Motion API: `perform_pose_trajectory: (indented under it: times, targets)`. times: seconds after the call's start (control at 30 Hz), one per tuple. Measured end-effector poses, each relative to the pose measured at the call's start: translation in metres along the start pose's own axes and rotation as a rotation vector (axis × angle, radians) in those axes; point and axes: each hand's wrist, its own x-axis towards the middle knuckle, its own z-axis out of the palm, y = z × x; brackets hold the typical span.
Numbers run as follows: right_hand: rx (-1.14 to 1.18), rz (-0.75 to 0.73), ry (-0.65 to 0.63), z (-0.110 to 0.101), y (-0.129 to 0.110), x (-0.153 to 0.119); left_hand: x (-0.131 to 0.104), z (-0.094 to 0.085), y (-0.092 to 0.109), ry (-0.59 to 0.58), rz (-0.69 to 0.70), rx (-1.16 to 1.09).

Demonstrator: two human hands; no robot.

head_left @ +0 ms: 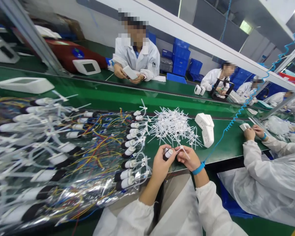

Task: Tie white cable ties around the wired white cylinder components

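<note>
My left hand [162, 161] is closed round a small cylindrical motor pump [168, 154] with a white body and a black end. Close beside it, my right hand [189, 158] pinches a white tube fitting [182, 148] with thin arms, held up to the pump's end. Whether the two parts are joined I cannot make out. Just beyond my hands lies a heap of similar white tube fittings [170, 123]. To the left, a row of pumps [129, 151] with tubes attached rests on the table, their coloured wires [95, 144] trailing left.
More pumps with tubing [61, 159] cover the left side on shiny plastic film. White plastic housings [207, 136] stand right of the heap. A coiled blue cord [232, 123] runs to my right wristband. Co-workers sit across the green bench [108, 95] and at my right.
</note>
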Motion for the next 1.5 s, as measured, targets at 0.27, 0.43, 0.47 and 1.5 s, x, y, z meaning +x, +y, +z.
perform_pose_trajectory:
  times: [0.27, 0.43, 0.47, 1.5]
  targets:
    - [0.039, -0.009, 0.074, 0.003, -0.002, 0.001, -0.001, 0.006, 0.001, 0.016, 0.022, -0.002]
    - [-0.020, 0.019, 0.032, 0.011, -0.005, -0.001, -0.002, 0.006, 0.002, 0.127, 0.043, 0.012]
    - [-0.048, 0.027, 0.027, 0.012, -0.005, -0.002, -0.002, 0.006, 0.002, 0.147, 0.049, 0.013]
    - [-0.010, -0.165, 0.263, 0.007, 0.003, -0.004, -0.006, -0.004, -0.001, -0.172, 0.093, 0.134]
